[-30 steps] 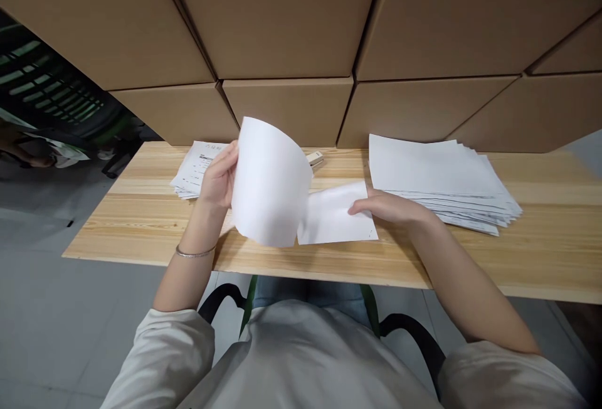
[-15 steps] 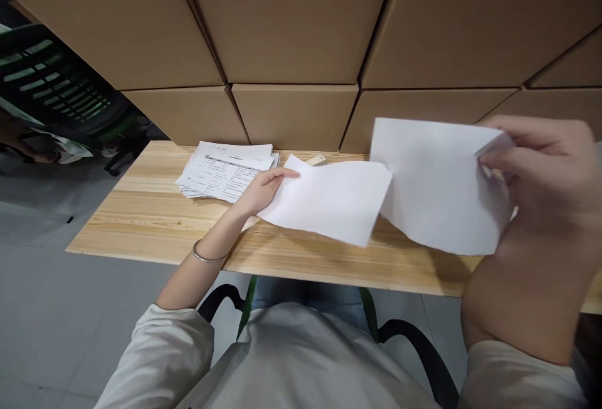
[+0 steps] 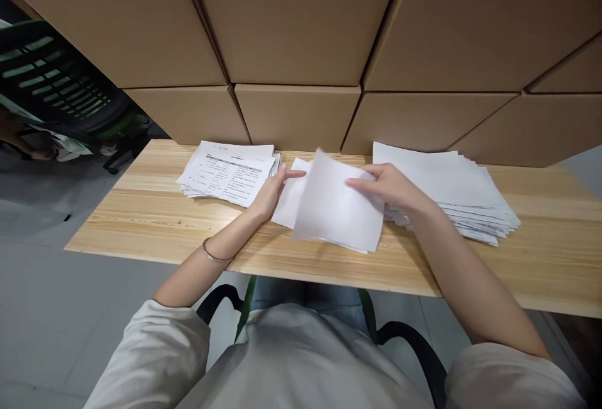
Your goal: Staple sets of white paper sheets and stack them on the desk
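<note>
My left hand grips the left edge of a blank white sheet of paper above the wooden table. Overlapping it on the right is an upper piece of white paper, slightly curved, with its top corner lifted. My right hand pinches this upper piece near its right edge, thumb on the near face. Whether the two layers are separate or one folded sheet, I cannot tell. Just beyond my left hand lies a stack of printed sheets. Behind my right hand rests a thick stack of blank-topped paper, partly hidden by my forearm.
Brown cardboard boxes form a wall along the back of the wooden table. A chair armrest stands on my right, another on my left. At far left a dark slatted chair stands beyond the table.
My right hand has come down and left, bringing its paper over the piece in my left hand. The right-hand paper stack has come into view. My left hand has barely moved.
</note>
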`<act>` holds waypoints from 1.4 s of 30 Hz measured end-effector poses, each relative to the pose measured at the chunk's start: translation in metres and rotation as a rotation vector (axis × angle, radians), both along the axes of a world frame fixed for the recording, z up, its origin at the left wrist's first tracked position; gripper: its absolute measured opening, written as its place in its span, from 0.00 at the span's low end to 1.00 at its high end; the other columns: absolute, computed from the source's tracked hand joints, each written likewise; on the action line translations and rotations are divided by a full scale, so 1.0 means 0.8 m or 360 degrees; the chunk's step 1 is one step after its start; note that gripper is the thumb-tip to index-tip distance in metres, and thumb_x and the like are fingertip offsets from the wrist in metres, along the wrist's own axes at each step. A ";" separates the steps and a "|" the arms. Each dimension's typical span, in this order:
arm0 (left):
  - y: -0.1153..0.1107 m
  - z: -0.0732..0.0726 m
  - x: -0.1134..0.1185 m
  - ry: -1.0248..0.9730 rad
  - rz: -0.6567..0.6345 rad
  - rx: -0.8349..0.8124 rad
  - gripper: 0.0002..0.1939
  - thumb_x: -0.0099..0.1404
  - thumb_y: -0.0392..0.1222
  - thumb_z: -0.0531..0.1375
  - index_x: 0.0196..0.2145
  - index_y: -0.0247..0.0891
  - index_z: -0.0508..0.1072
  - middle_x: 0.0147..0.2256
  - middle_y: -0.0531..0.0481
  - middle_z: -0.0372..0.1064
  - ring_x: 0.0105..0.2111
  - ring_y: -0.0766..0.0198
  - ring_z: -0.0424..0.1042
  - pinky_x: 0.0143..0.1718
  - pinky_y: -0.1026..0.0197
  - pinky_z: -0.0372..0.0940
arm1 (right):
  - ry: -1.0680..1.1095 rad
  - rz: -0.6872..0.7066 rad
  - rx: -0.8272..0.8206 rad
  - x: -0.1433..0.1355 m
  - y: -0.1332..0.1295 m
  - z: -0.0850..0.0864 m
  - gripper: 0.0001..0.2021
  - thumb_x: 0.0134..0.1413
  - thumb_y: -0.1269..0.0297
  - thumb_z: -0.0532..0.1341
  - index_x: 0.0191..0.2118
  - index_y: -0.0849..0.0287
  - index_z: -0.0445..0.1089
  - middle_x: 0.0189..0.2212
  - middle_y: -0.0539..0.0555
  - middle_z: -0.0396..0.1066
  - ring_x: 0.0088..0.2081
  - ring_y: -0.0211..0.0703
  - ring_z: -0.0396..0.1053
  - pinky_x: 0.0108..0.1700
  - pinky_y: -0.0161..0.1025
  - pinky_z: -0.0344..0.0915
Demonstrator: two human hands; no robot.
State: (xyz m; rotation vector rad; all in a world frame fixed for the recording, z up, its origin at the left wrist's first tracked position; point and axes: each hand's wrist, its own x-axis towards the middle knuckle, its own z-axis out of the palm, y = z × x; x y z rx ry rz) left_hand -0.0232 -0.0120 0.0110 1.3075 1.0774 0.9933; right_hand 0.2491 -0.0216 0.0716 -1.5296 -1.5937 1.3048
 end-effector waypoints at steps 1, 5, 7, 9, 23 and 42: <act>0.001 -0.002 0.000 -0.0104 -0.0003 -0.0070 0.37 0.66 0.70 0.45 0.46 0.38 0.79 0.40 0.41 0.79 0.41 0.49 0.77 0.43 0.48 0.69 | -0.0064 0.0002 -0.0046 -0.006 0.002 -0.010 0.14 0.45 0.51 0.69 0.29 0.57 0.75 0.28 0.53 0.77 0.28 0.44 0.72 0.26 0.35 0.63; 0.000 -0.005 0.001 -0.0105 0.0059 -0.0087 0.28 0.62 0.65 0.59 0.45 0.37 0.78 0.44 0.42 0.77 0.43 0.52 0.76 0.45 0.52 0.68 | -0.0097 0.0013 -0.0069 -0.008 0.005 -0.030 0.16 0.46 0.49 0.69 0.30 0.59 0.75 0.29 0.55 0.78 0.28 0.45 0.73 0.23 0.34 0.62; -0.003 -0.005 0.002 0.0022 0.0068 0.0015 0.24 0.59 0.58 0.64 0.46 0.38 0.77 0.47 0.44 0.77 0.44 0.54 0.75 0.46 0.55 0.67 | -0.0064 0.0028 -0.0101 -0.006 0.006 -0.033 0.16 0.47 0.49 0.69 0.32 0.59 0.75 0.30 0.55 0.78 0.28 0.44 0.74 0.24 0.34 0.63; -0.006 -0.004 0.004 0.0106 0.0037 0.0114 0.23 0.61 0.55 0.63 0.48 0.38 0.75 0.48 0.43 0.76 0.46 0.55 0.74 0.47 0.56 0.67 | -0.0056 0.0032 -0.0142 -0.008 0.007 -0.037 0.16 0.47 0.50 0.69 0.33 0.59 0.76 0.31 0.55 0.79 0.29 0.44 0.74 0.25 0.33 0.65; -0.005 0.007 0.000 -0.0188 -0.0026 0.0333 0.36 0.65 0.52 0.61 0.66 0.46 0.54 0.53 0.41 0.73 0.48 0.55 0.75 0.46 0.56 0.69 | 0.0057 -0.0122 -0.0005 0.018 0.000 -0.012 0.14 0.41 0.55 0.73 0.34 0.56 0.76 0.31 0.51 0.77 0.30 0.40 0.72 0.29 0.33 0.65; -0.006 0.004 -0.003 0.0129 0.0035 0.0517 0.22 0.69 0.52 0.56 0.56 0.38 0.67 0.53 0.41 0.72 0.52 0.56 0.72 0.52 0.55 0.67 | -0.0032 -0.0174 0.0300 0.018 -0.002 -0.021 0.13 0.44 0.52 0.69 0.32 0.54 0.78 0.34 0.51 0.78 0.36 0.46 0.75 0.35 0.38 0.70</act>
